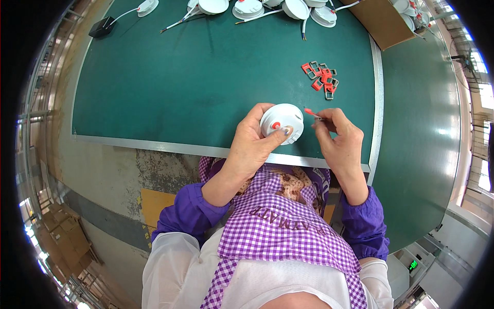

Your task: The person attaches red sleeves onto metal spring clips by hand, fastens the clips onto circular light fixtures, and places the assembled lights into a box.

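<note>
My left hand [253, 138] grips a round white plastic housing [282, 113] by its left side, the thumb lying across its face. A small red round part [276, 125] shows on that face, beside the thumb. Just right of the housing, my right hand [339, 136] pinches a small red-and-metal clip [311, 112] between thumb and fingertips. The clip is apart from the housing. Beyond my right hand, a loose pile of similar red and metal clips [325, 77] lies on the green table.
Several white round housings with cables [247, 8] line the far side of the green table [170, 92]. A cardboard box [386, 23] of more housings stands at the far right. At the far left sits a black block [102, 27] wired to a white disc [147, 7].
</note>
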`<state>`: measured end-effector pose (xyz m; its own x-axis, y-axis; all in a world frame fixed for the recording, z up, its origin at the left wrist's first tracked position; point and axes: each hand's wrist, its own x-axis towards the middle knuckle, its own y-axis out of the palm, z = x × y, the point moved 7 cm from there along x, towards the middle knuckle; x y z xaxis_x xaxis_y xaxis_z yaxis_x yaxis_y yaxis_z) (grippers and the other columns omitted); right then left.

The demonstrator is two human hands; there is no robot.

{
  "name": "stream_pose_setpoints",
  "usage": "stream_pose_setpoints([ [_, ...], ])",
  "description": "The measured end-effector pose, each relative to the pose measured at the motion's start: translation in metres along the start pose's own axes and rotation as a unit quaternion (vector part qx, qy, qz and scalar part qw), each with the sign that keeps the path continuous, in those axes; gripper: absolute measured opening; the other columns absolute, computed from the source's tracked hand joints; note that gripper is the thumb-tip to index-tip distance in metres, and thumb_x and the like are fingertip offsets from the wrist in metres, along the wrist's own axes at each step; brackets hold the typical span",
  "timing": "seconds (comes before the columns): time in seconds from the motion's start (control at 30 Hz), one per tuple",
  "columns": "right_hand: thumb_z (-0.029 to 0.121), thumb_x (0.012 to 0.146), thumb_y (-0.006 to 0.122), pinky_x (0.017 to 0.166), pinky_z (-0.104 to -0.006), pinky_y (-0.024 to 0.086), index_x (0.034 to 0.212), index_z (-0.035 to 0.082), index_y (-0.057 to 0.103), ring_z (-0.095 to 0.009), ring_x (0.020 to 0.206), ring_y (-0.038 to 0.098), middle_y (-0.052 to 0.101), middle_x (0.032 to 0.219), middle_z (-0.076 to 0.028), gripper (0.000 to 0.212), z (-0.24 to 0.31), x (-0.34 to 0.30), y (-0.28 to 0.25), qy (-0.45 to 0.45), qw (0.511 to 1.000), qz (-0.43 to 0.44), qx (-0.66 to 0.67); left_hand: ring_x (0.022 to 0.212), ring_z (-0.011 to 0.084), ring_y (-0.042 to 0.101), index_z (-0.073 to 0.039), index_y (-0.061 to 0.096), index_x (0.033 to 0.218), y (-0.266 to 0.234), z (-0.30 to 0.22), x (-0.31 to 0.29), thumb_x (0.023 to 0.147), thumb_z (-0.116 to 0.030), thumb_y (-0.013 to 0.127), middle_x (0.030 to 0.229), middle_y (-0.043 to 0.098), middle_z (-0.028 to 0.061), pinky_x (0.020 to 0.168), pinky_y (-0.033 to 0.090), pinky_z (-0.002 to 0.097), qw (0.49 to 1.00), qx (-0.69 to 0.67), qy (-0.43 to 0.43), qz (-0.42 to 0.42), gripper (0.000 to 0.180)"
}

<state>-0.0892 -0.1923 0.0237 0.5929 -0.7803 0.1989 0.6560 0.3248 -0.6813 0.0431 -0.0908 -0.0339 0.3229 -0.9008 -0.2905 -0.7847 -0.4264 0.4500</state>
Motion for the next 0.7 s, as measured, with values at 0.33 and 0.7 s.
stream_pose_setpoints([
  [0.33, 0.004, 0.089, 0.065, 0.064, -0.0260, 0.053, 0.099, -0.003, 0.066, -0.014, 0.077, 0.071, 0.070, 0.080, -0.011, 0.013, -0.014, -0.013, 0.012, 0.167, 0.958, 0.035, 0.231, 0.088, 0.0112, 0.062, 0.000, 0.056, 0.112, 0.001, 0.008, 0.002, 0.084, -0.004, 0.071, 0.098, 0.064, 0.0064, 0.073, 0.053, 0.0261, 0.995, 0.073, 0.058, -0.027, 0.032],
  [0.7, 0.005, 0.088, 0.068, 0.068, -0.0266, 0.054, 0.097, -0.003, 0.064, -0.014, 0.078, 0.070, 0.070, 0.082, -0.009, 0.013, -0.002, -0.015, 0.016, 0.126, 0.980, 0.056, 0.146, 0.099, 0.0115, 0.061, 0.001, 0.051, 0.119, 0.004, 0.005, 0.002, 0.087, -0.006, 0.071, 0.107, 0.062, 0.0067, 0.082, 0.053, 0.0259, 0.988, 0.135, 0.073, 0.000, 0.038],
])
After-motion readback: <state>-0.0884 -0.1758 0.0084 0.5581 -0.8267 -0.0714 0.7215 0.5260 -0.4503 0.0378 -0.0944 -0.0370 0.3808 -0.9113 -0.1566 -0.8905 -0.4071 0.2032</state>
